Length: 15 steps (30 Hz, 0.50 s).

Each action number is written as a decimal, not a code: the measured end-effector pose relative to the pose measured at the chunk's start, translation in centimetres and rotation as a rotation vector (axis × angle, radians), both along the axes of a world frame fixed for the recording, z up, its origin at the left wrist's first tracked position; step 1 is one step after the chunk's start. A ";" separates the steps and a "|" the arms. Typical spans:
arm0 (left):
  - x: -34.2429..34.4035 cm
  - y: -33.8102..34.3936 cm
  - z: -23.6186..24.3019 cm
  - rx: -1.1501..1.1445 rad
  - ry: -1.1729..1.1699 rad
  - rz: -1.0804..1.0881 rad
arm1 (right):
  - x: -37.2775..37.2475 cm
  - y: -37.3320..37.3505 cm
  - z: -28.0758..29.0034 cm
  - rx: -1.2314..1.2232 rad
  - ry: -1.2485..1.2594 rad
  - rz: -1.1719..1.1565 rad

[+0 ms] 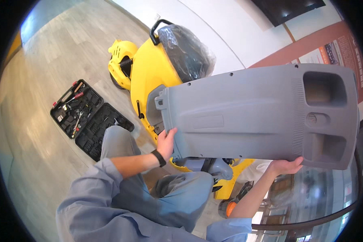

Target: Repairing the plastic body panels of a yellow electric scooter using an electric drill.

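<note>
orange-white wall poster (330, 52) upper right, dark screen (288, 9) above

Large grey plastic panel (254, 113) with two recessed pockets, held up lengthwise

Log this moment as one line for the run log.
left hand: grips grey panel edge | right hand: supports panel underside | yellow scooter behind | open tool case on floor

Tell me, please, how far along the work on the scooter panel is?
Done: the grey panel is off the yellow scooter. In hand: left hand and right hand hold it up. Left: setting it down; the open tool case lies on the floor.
</note>
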<state>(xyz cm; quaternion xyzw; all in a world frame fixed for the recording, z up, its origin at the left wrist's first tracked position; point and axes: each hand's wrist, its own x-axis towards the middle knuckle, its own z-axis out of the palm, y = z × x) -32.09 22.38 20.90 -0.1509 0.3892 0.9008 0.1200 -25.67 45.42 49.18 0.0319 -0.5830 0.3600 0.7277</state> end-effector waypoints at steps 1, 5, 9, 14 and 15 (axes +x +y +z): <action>0.9 -0.8 1.3 0.004 0.015 0.015 | -0.2 -0.1 1.1 -0.017 0.024 0.033; 5.0 -5.6 6.1 0.129 0.238 0.326 | -3.3 -2.1 3.0 -0.097 0.049 0.255; 9.0 -9.6 7.4 0.131 0.347 0.487 | -7.6 -5.8 4.3 -0.176 0.067 0.562; 13.3 -11.7 9.4 0.142 0.479 0.674 | -11.3 -10.1 4.2 -0.443 -0.094 0.923; 14.0 -12.1 10.1 0.128 0.489 0.697 | -12.1 -10.4 4.1 -0.449 -0.092 0.950</action>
